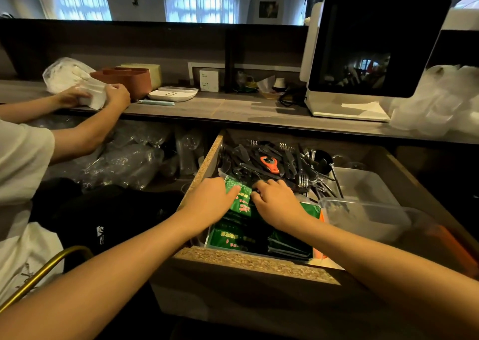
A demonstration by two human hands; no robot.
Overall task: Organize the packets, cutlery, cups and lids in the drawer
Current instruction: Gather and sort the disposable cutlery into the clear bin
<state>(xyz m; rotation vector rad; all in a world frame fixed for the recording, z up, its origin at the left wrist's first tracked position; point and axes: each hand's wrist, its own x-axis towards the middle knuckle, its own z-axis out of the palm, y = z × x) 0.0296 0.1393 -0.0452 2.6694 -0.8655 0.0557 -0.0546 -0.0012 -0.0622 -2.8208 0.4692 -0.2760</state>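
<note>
One grey counter (233, 108) above open drawer (254, 262).

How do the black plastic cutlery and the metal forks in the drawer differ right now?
The black plastic cutlery is matte and dark; the metal forks are shiny silver. The black cutlery spreads in a big jumble across the drawer's back, while the forks are few and sit toward its right edge, beside the clear containers. Both lie loose and unsorted, beyond the green packets that the left hand and right hand rest on.
</note>
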